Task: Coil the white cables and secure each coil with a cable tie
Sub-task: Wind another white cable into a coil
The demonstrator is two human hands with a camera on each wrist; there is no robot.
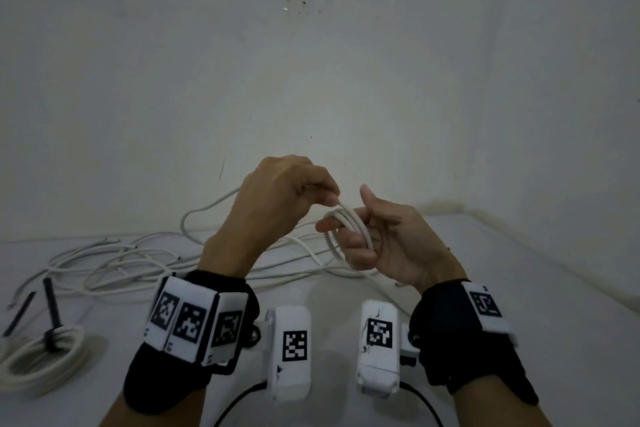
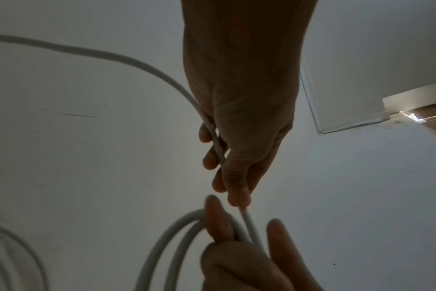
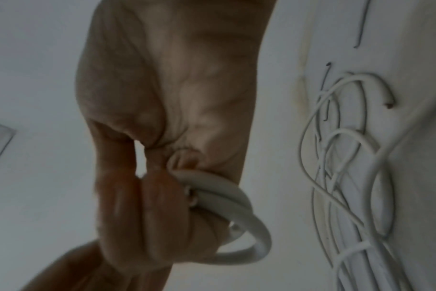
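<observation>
Head view: the right hand (image 1: 388, 239) is gripping a small coil (image 1: 346, 229) around its fingers; the left hand (image 1: 280, 194) is pinching the white cable (image 1: 207, 208) just above it. The loose length is trailing left toward the desk (image 1: 519, 288).

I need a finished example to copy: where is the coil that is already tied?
In the head view, the tied coil lies at the table's near-left corner, left of the left hand's wrist.

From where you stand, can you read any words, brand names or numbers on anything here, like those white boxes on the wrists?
No words, brand names or numbers can be read in any view.
The wristband tags bear only black-and-white square code patterns, no letters.
The two white camera boxes carry the same kind of pattern.
The white cable, the tied coil and the wall show no print.
</observation>
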